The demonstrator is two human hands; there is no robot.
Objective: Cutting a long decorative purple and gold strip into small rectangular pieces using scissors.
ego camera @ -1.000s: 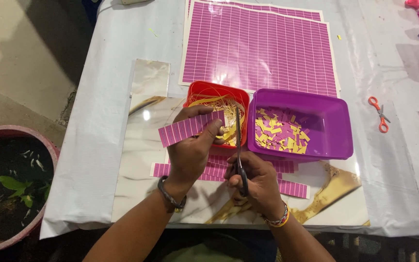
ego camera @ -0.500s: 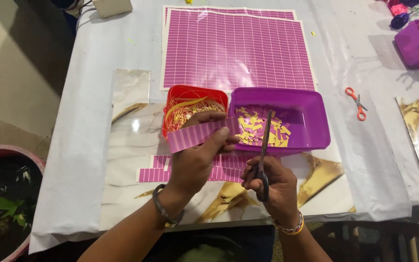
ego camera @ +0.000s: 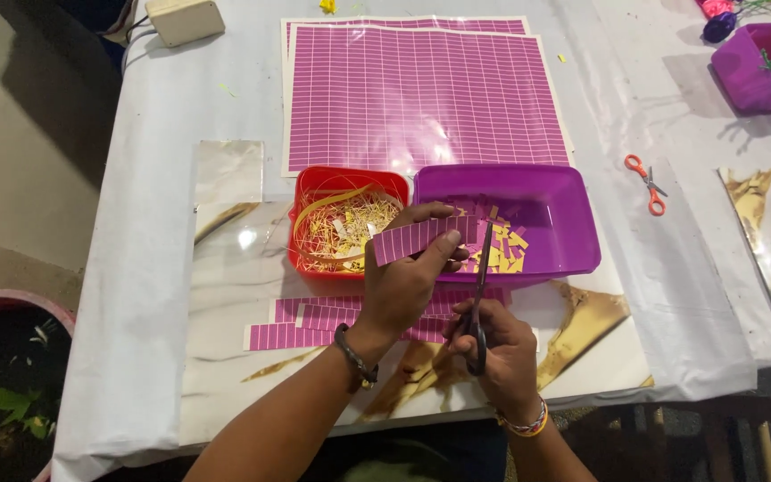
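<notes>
Near the tabletop's front edge, the left hand (ego camera: 408,281) pinches a purple label strip (ego camera: 421,238) over the purple tub (ego camera: 573,223); the right hand (ego camera: 497,344) grips black scissors (ego camera: 482,286), blades nearly shut at the strip's end; cutting seems underway, calling next for steady alignment.

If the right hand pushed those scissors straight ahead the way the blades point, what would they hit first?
Probably the pink strip held by the left hand; the scissors in the right hand point at its end. Beyond lies the purple tray.
</notes>
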